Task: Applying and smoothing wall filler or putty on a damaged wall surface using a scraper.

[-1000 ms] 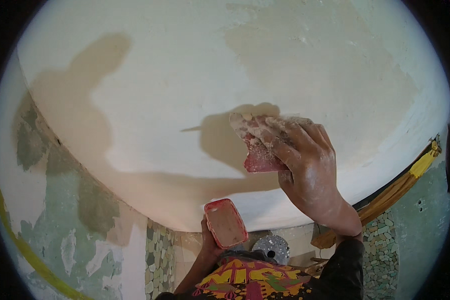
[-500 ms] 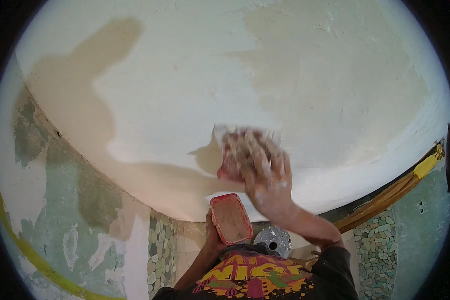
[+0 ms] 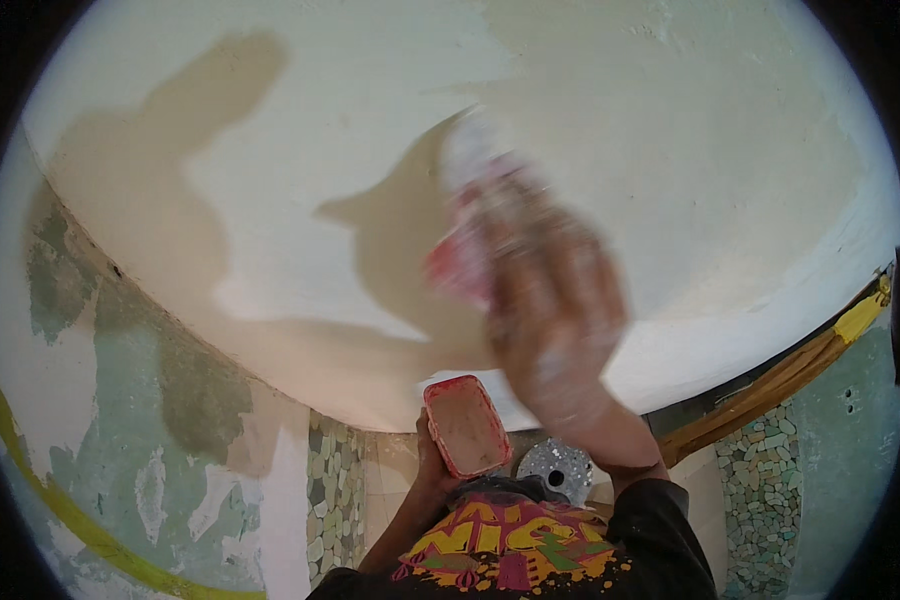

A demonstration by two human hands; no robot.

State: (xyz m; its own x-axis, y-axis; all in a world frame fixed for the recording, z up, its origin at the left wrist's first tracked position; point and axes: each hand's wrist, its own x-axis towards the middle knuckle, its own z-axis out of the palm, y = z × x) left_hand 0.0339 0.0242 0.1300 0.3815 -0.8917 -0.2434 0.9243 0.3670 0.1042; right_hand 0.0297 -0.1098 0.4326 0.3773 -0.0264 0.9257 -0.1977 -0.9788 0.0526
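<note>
My right hand [image 3: 560,310], streaked with white paste, is closed around a red-and-white putty scraper [image 3: 462,262]. Motion blurs both the fingers and the tool. The scraper's pale end is at or close to a large white plastered wall [image 3: 320,120] with beige damp-looking patches; I cannot tell if they touch. Low and near my body, my left hand [image 3: 429,462] grips a red rectangular tub [image 3: 483,471] by its left side. Smooth, pale brownish paste shows inside the tub. Most of the left hand's fingers are hidden by it.
Patchy green-and-white wall [image 3: 200,400] stands at the left, with a yellow-green strip [image 3: 80,530] low along it. Pebble mosaic [image 3: 760,480] borders the right. A brown bundle with a yellow end [image 3: 860,318] lies along the wall's right edge. Below is a speckled grey round object [image 3: 570,462].
My right hand has swept upward along the wall with the scraper, farther from the tub, and is now more blurred. The tub in my left hand has barely shifted.
</note>
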